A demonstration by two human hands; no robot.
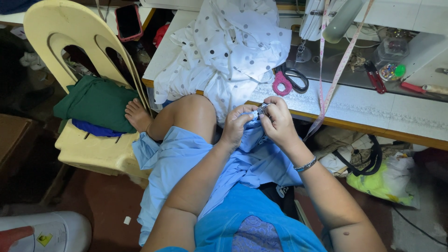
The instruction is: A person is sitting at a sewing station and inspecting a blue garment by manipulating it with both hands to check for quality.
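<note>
A light blue garment (186, 158) lies across the person's lap, one edge bunched up between both hands just below the table (373, 114) edge. The left hand (235, 123) pinches a fold of the blue cloth, fingers curled together. The right hand (276, 119) pinches the same fold from the other side, touching the left, with something small and silvery between the fingertips. On the table lie a polka-dot cloth (228, 51), scissors (290, 79) and a tape measure (333, 70). A cream chair (84, 42) holds green fabric (95, 102).
</note>
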